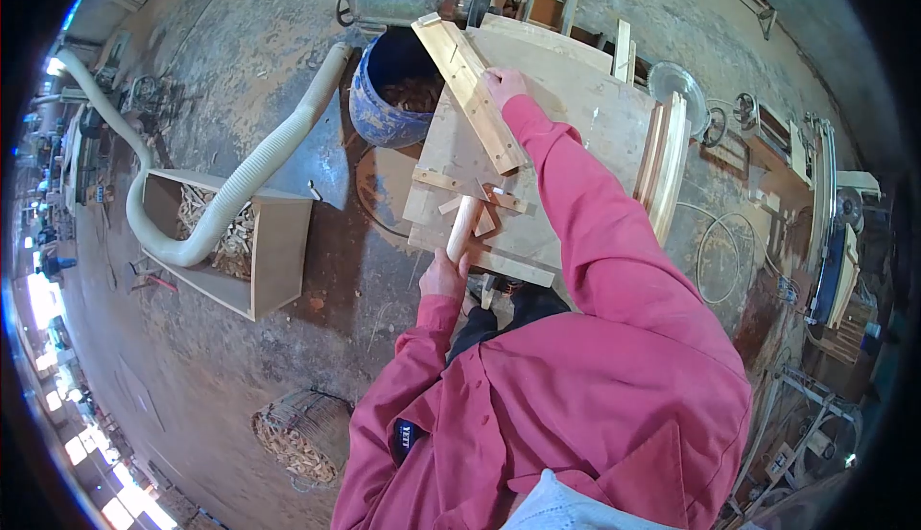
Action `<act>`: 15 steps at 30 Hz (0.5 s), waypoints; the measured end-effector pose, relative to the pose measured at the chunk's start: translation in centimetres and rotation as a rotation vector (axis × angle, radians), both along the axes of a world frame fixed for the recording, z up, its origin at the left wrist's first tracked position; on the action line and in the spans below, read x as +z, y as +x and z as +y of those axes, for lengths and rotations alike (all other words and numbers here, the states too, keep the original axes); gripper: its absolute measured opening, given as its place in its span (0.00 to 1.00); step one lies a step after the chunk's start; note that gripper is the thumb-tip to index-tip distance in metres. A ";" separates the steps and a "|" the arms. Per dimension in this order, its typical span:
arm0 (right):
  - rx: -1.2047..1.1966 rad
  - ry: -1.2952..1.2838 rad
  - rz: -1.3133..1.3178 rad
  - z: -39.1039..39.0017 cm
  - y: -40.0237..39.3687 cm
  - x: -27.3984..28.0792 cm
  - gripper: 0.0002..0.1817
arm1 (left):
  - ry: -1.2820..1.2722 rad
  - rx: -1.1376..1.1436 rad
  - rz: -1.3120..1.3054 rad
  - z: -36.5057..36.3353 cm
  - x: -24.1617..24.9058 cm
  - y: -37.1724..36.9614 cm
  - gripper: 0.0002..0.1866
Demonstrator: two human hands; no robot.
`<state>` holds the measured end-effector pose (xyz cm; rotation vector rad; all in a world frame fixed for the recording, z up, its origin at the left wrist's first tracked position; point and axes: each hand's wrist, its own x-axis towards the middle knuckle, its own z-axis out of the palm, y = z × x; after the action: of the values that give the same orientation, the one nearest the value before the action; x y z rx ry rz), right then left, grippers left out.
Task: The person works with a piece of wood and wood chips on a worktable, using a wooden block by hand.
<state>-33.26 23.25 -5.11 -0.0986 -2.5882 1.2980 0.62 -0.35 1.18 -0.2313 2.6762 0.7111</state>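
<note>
My left hand is closed around the lower end of a pale, rounded wooden piece. That piece's far end lies among small wooden blocks at the near edge of a wooden worktable. Farther up the table my right hand has its fingers curled at the edge of a long wooden board with dark holes along it. The board lies slantwise and sticks out past the table's far left corner. My right palm and some fingertips are hidden from this angle.
A blue barrel with shavings stands beside the table. Left of it, a ribbed hose runs over a wooden box of wood scraps. A wire basket sits on the floor. Curved wooden strips rest at the table's right end, near a circular blade.
</note>
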 end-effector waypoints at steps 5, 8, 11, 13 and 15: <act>-0.001 -0.024 -0.010 0.5 -0.8 1.2 0.16 | 0.011 0.012 0.007 0.5 -0.7 -1.0 0.24; -0.002 -0.039 0.004 1.3 -2.8 0.9 0.16 | 0.002 0.004 0.014 1.4 -1.1 -2.5 0.25; -0.013 -0.066 -0.015 2.1 -4.3 0.5 0.15 | -0.007 0.006 0.052 2.3 -1.3 -4.0 0.25; -0.005 -0.061 -0.016 2.6 -5.6 1.2 0.15 | -0.020 0.003 0.056 3.1 -1.1 -5.5 0.24; -0.008 -0.159 -0.121 2.9 -5.8 2.4 0.16 | -0.011 0.000 0.032 3.2 -0.8 -6.0 0.24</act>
<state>-39.05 26.17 -2.75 -0.2221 -2.5757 1.5383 -5.36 2.84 0.33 -0.2247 2.7113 0.7061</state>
